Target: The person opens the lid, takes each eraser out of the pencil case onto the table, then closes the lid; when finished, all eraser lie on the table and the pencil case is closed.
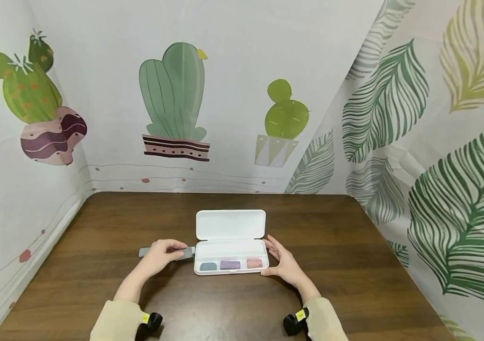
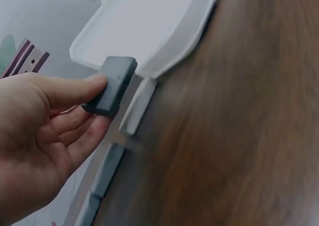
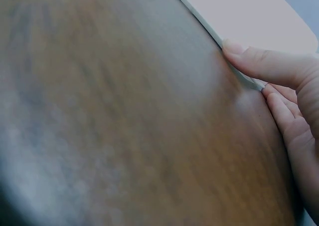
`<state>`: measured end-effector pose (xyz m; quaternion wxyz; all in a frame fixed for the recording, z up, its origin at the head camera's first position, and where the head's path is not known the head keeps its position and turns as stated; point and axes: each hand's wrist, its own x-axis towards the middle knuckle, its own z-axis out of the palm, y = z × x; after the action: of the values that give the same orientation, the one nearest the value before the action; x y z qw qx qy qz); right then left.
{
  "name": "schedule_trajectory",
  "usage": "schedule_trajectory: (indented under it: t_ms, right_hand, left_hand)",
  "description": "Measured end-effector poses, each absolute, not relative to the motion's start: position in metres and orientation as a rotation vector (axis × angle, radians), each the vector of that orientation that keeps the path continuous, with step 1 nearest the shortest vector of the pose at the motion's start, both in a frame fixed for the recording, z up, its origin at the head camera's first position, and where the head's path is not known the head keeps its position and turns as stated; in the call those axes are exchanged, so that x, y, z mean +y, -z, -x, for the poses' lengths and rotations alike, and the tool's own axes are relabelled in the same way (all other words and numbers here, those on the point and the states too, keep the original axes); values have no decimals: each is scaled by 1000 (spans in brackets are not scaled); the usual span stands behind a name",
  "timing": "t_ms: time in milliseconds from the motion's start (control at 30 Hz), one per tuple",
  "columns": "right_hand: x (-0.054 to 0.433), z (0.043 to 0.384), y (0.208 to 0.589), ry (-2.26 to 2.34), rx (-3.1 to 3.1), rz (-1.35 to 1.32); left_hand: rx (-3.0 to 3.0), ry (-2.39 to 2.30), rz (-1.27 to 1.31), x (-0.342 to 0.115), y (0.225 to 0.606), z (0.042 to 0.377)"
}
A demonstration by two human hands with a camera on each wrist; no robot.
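My left hand [image 1: 158,255] pinches a small dark grey rectangular block [image 2: 113,86] between thumb and fingers, just left of a white case [image 1: 230,249]. The case lies on the table with its hinged lid [image 1: 231,224] raised at the back. Along its front row sit a blue-grey block [image 1: 208,266], a purple block [image 1: 230,265] and a pink block [image 1: 254,263]. At the case's right end, my right hand [image 1: 284,265] grips the side, thumb at the front corner and fingers further back.
Below the held block, a whitish block [image 2: 139,106] lies by the case's left end. Blue-grey blocks [image 2: 107,171] follow in line to its left. The brown wooden table [image 1: 224,308] meets a printed cloth [image 1: 233,156] at the back and sides.
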<state>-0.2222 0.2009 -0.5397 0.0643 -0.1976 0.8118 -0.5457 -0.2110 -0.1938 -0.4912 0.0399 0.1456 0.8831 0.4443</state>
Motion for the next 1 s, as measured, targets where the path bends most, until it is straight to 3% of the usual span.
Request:
schedule_trajectory:
  t_ms: [200,533,1000]
  right_hand:
    - [202,223,540,1650,2447,594]
    - [201,222,539,1654,2435,601]
    - [201,222,540,1660,2442,590]
  left_hand:
    - [2730,-1315,-406,-199,496,209]
    - [2702,-1256,-566,-198,501,208]
    - [2792,-1257,-513,-194,505,212]
